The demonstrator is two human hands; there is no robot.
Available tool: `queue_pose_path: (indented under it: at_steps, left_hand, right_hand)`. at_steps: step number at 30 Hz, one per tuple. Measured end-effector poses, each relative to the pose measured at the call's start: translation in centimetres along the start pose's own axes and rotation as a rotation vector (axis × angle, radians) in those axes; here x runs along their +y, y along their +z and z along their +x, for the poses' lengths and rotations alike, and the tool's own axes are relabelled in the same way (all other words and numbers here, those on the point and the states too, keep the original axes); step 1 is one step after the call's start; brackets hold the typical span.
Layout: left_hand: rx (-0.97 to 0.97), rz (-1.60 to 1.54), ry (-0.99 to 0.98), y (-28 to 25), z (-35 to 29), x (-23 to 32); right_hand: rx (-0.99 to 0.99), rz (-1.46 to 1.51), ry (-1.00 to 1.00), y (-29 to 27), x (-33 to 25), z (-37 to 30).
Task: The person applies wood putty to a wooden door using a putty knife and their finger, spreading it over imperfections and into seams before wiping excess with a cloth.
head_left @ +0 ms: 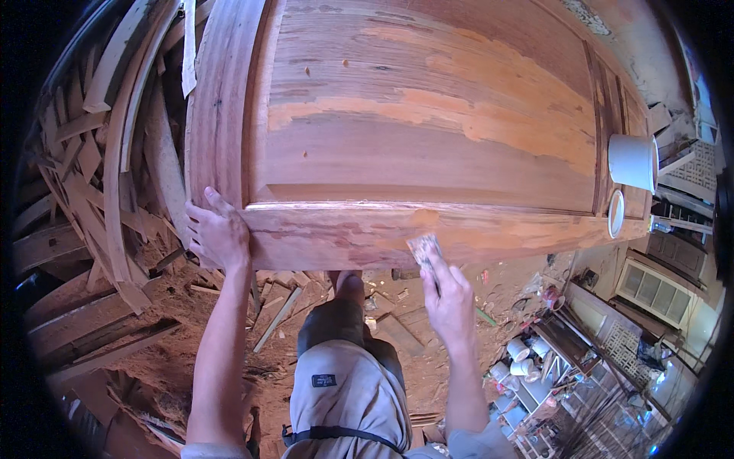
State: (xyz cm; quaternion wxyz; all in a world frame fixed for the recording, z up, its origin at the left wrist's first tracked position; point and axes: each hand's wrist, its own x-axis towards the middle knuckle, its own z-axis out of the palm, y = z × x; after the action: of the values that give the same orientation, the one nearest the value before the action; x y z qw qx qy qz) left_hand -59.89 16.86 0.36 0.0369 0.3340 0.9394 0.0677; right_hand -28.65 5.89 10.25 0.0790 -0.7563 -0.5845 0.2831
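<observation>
A wooden door (428, 172) lies panel side up in front of the person, its near edge at waist side, apparently so the frame rail is within easy reach. Orange filler (550, 141) covers parts of the panel and rail. The right hand (451, 294) closes around a scraper (422, 249), index finger extended along it, probably to direct the blade against the rail. The left hand (219, 229) spreads its fingers over the near left corner, seemingly as a brace; whether the tips hook beneath cannot be told. A white tub (631, 162) stands at the right end, presumably for access. Beyond the left side: scrap wood (115, 176).
</observation>
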Motion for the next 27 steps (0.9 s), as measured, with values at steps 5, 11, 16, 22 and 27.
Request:
queue_pose_path:
  at_steps: [5, 11, 16, 22, 27]
  left_hand:
    - [-0.016, -0.003, -0.002, 0.2, 0.2, -0.4]
    - [-0.014, 0.000, -0.007, 0.6, 0.0, -0.5]
    - [0.040, 0.015, 0.006, 0.2, 0.1, -0.9]
    - [-0.005, -0.048, -0.009, 0.3, 0.2, -0.5]
    - [0.034, -0.021, 0.021, 0.5, 0.1, -0.4]
  right_hand:
    - [-0.256, -0.409, -0.340, -2.5, -1.7, 7.4]
    - [-0.437, -0.588, -0.450, -6.7, 0.6, 9.6]
    - [-0.621, -0.668, -0.037, -11.5, 2.7, 8.6]
    - [-0.057, 0.027, -0.057, -3.0, 2.9, 2.6]
    - [0.188, 0.106, 0.016, 4.3, 0.3, 2.5]
